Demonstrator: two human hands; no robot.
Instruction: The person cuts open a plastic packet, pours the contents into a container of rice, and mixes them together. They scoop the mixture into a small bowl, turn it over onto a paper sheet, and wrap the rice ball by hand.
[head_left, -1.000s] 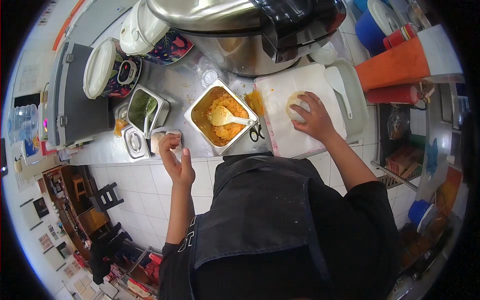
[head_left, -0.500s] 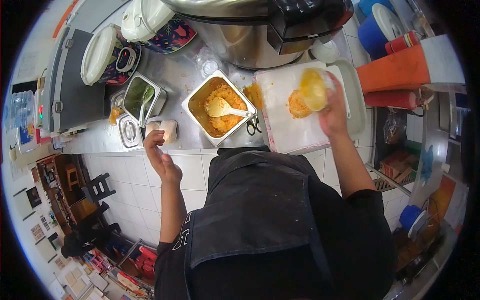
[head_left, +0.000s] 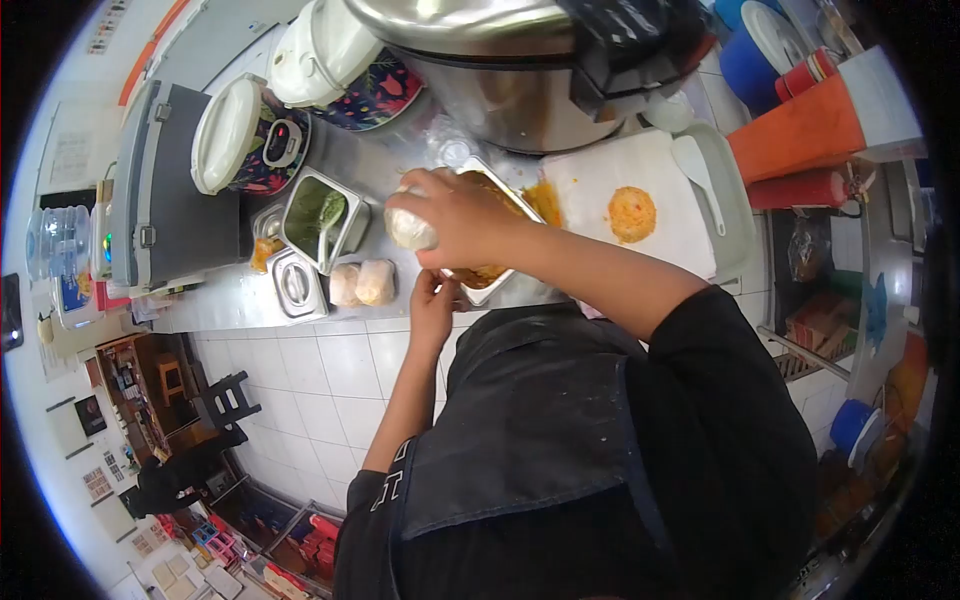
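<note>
My right hand point(head_left: 462, 215) is wrapped round a small pale bowl point(head_left: 408, 230), held over the left side of a steel food pan point(head_left: 490, 294). The orange rice in the pan is mostly hidden by my right hand and forearm. Below it, at the pan's near left corner, my left hand point(head_left: 433, 308) has its fingers drawn together; whether they grip anything does not show. A flat round of orange rice point(head_left: 632, 214) lies on white paper point(head_left: 580, 180) to the right.
Two wrapped pale bundles point(head_left: 361, 283) sit by a steel lid point(head_left: 296, 284). Behind them stands a steel pan of chopped greens point(head_left: 326, 215) with a spoon. Rice cookers point(head_left: 225, 135) and a large steel cooker point(head_left: 500, 95) line the back. A white spatula point(head_left: 697, 175) lies on the right-hand tray.
My right hand has carried the bowl left from the rice round to the steel pan. My left hand has moved right to the pan's near corner and its fingers have closed.
</note>
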